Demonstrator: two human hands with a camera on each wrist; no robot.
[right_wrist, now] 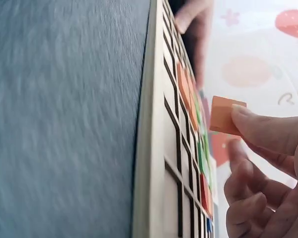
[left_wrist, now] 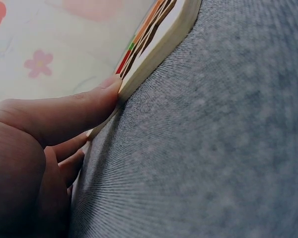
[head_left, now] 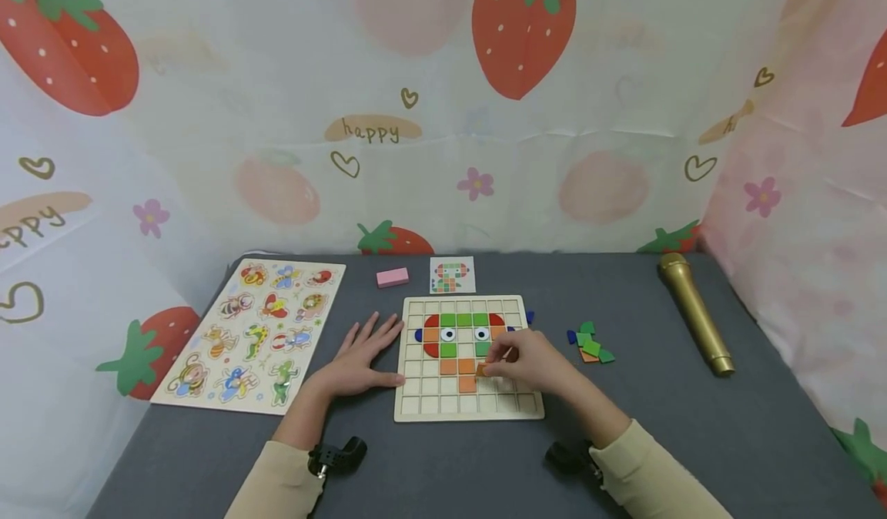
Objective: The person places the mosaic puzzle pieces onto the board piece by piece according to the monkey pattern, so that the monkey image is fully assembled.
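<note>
Pinching 1 orange tile (right_wrist: 223,116) over the grid board (head_left: 430,405) with the right hand (head_left: 527,357); resting the left hand (head_left: 356,365), spread, against the grid board's left edge. Could drop the tile askew across its ridges by releasing off-angle.

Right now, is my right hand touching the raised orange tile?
Touching. The right wrist view shows your right hand gripping the raised orange tile, thumb on its face.
</note>
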